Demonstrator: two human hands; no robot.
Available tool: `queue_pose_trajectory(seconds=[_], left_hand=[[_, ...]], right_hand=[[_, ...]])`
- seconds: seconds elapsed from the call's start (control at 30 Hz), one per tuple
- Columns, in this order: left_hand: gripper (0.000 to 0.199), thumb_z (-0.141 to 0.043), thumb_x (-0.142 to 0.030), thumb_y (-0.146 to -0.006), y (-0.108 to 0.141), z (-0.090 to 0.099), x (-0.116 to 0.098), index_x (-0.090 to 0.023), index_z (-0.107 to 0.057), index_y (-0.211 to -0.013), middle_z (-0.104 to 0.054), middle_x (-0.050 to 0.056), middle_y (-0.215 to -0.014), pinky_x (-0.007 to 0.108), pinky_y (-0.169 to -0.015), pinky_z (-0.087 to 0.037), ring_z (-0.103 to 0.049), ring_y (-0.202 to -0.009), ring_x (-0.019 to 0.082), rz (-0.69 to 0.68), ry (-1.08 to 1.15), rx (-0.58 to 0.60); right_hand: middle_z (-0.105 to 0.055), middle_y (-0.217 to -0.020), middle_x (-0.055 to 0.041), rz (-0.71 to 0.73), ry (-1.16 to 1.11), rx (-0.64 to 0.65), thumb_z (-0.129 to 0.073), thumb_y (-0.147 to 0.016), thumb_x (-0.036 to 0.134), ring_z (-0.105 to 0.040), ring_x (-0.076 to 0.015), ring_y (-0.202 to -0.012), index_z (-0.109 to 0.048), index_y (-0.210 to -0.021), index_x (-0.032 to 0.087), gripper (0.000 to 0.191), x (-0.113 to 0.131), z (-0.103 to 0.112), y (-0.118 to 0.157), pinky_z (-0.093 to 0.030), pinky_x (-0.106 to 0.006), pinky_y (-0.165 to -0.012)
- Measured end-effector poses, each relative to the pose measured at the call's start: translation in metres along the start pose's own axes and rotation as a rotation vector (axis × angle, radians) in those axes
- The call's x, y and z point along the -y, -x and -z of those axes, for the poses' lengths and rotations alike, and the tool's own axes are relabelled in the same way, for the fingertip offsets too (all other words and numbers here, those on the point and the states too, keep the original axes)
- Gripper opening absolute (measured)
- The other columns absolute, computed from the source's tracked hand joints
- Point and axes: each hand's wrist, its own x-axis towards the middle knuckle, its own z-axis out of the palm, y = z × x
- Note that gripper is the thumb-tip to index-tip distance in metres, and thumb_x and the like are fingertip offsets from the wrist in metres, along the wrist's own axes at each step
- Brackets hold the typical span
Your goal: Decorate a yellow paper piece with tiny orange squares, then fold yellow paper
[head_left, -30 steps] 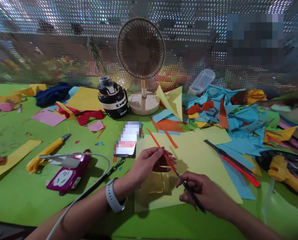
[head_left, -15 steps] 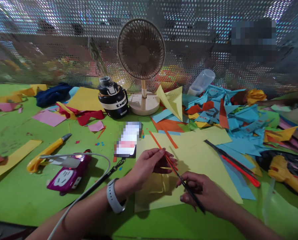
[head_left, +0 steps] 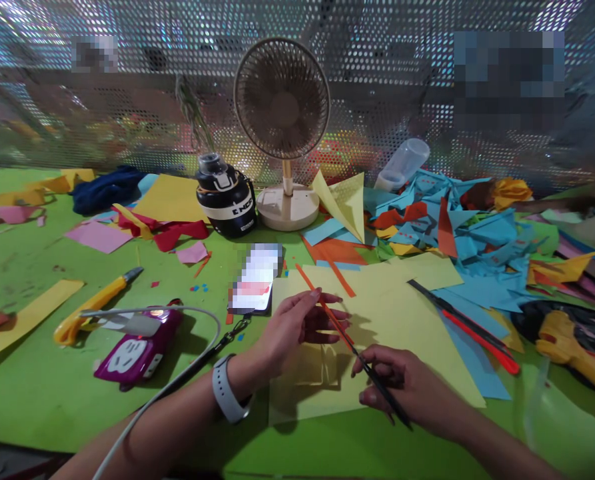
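Two hands [head_left: 297, 327] on one orange strip [head_left: 322, 308]

Thin orange paper strip [head_left: 322, 308], pale yellow paper sheet [head_left: 397, 320], bright green counter [head_left: 37, 387], blue paper scraps [head_left: 477, 233], beige round fan [head_left: 282, 100].

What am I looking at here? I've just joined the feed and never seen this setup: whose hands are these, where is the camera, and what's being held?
There is no machine: a person works with two bare hands, filmed by one camera worn on their head, looking forward and down. The left hand, with a watch on its wrist, pinches a thin orange paper strip. The right hand grips a slim black tool whose tip meets the strip. Both work above a yellow paper sheet on a green table. Around them lie coloured paper scraps, a desk fan, a black bottle, a yellow utility knife and a phone.
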Motion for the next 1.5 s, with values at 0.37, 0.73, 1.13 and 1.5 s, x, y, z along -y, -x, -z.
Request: queue_pose_trajectory(seconds=[0.37,0.73,1.13,1.5], left_hand=[[0.028,-0.055,-0.039,-0.088,0.0007,-0.0020,0.0009,-0.012,-0.064,-0.088,-0.074,0.013,-0.088,0.031,-0.068,-0.055,-0.070,-0.079,0.022,-0.006,-0.013,-0.027],[0.027,-0.052,-0.035,-0.090,0.0006,-0.0021,0.0003,-0.012,-0.065,-0.087,-0.074,0.013,-0.085,0.031,-0.066,-0.056,-0.070,-0.074,0.020,-0.007,0.006,-0.010],[0.028,-0.056,-0.040,-0.087,0.0013,-0.0029,0.0025,-0.013,-0.066,-0.086,-0.074,0.011,-0.083,0.031,-0.067,-0.056,-0.070,-0.075,0.020,0.038,-0.042,0.033],[0.029,-0.057,-0.042,-0.085,0.0010,-0.0017,0.0038,-0.014,-0.066,-0.084,-0.074,0.011,-0.080,0.033,-0.070,-0.056,-0.070,-0.073,0.020,0.050,-0.031,0.024]], right_hand=[[-0.047,-0.061,0.0070,0.003,-0.006,0.008,-0.073,-0.072,0.033,-0.038,-0.0066,-0.054,-0.058,-0.087,0.016,0.027,0.0005,-0.0008,-0.0001,-0.032,-0.018,-0.050],[-0.046,-0.059,0.0075,-0.015,0.000,-0.006,-0.073,-0.072,0.036,-0.040,-0.0072,-0.053,-0.059,-0.090,0.018,0.029,-0.0034,0.0001,-0.0013,-0.034,-0.018,-0.048],[-0.045,-0.058,0.0082,-0.004,0.003,0.003,-0.072,-0.072,0.031,-0.037,-0.0065,-0.052,-0.058,-0.090,0.017,0.027,0.0003,-0.0007,-0.0005,-0.033,-0.018,-0.048],[-0.046,-0.059,0.0075,-0.016,-0.004,-0.005,-0.072,-0.072,0.035,-0.038,-0.0067,-0.052,-0.057,-0.088,0.017,0.028,0.0009,-0.0020,0.0005,-0.033,-0.018,-0.047]])
